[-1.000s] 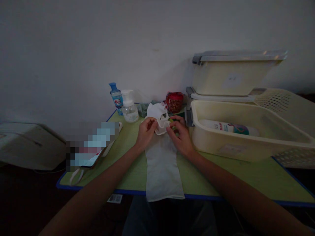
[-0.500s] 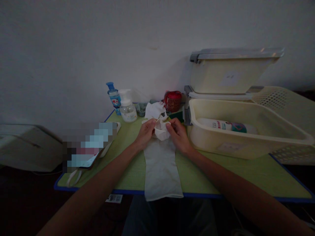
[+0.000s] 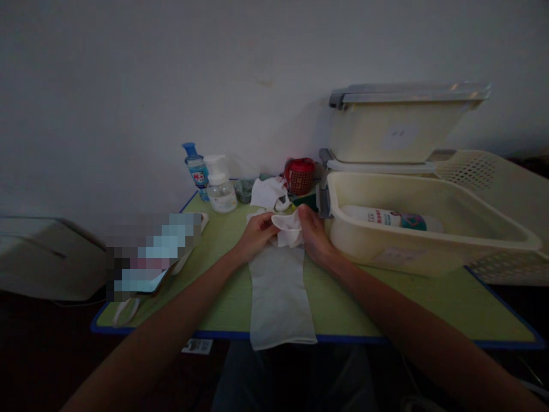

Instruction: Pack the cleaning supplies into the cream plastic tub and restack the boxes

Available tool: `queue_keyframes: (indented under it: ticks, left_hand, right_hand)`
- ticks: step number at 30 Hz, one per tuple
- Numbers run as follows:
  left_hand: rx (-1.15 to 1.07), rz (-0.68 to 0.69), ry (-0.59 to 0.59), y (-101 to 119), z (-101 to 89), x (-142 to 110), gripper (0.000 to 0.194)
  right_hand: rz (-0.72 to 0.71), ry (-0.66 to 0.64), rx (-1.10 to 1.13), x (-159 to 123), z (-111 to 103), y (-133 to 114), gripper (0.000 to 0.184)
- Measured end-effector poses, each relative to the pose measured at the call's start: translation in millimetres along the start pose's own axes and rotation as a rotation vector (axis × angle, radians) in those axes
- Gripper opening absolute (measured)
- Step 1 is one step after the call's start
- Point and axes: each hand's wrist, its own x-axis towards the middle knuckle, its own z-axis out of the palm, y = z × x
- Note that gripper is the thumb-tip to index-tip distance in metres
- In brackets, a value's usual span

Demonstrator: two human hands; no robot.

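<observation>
Over the middle of the mat, my left hand (image 3: 259, 232) pinches the left edge of a small white piece (image 3: 289, 224). It is thin and soft, bunched up with its rim open, and looks like a rolled glove or sock. My right hand (image 3: 314, 232) closes on the right side of it, with the thumb partly hidden. Beneath both hands lies a long, flat, pale glove-like piece (image 3: 281, 294). Its wide cuff end reaches over the front edge of the table towards me, and its far end is largely covered by my hands.
Behind my hands are crumpled white cloth (image 3: 268, 193), a red container (image 3: 300, 175), a clear pump bottle (image 3: 221, 191) and a blue bottle (image 3: 197, 171). A cream bin (image 3: 398, 260) holding a white bottle (image 3: 386, 217) stands right, a lidded box (image 3: 386, 129) behind it. A phone (image 3: 160, 257) leans left.
My fingers have shifted their hold, and the rim of the white piece is now spread wider. My right hand has turned and moved slightly right around its side. The flat piece stays in place.
</observation>
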Motion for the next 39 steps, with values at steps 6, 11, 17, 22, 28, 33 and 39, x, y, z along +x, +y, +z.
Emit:
queue_keyframes:
  ticks: [6, 11, 17, 22, 28, 33, 39]
  left_hand:
    - [-0.078, 0.017, 0.229, -2, -6.7, 5, 0.027]
    - [0.074, 0.095, 0.282, 11, -11.0, 7, 0.02]
    - [0.116, 0.291, 0.364, 56, -16.3, 19, 0.013]
    - [0.18, 0.535, 0.4, 108, -13.5, 36, 0.015]
    - [0.319, 0.86, 0.577, 147, -2.0, 42, 0.011]
    - [0.416, 0.957, 0.663, 150, -1.8, 42, 0.009]
    - [0.439, 0.925, 0.576, 151, -9.7, 46, 0.011]
  right_hand:
    - [0.046, -0.162, 0.237, -1, 1, -10, 0.045]
    - [-0.085, -0.11, 0.069, -2, 4, -11, 0.021]
    - [-0.212, 0.017, 0.049, -1, 17, -46, 0.018]
    - [-0.315, 0.192, 0.098, 26, 30, -98, 0.014]
    - [-0.578, 0.401, 0.016, 65, 27, -137, 0.014]
    - [-0.743, 0.371, -0.226, 76, 15, -147, 0.014]
    - [-0.63, 0.276, -0.294, 79, 10, -139, 0.021]
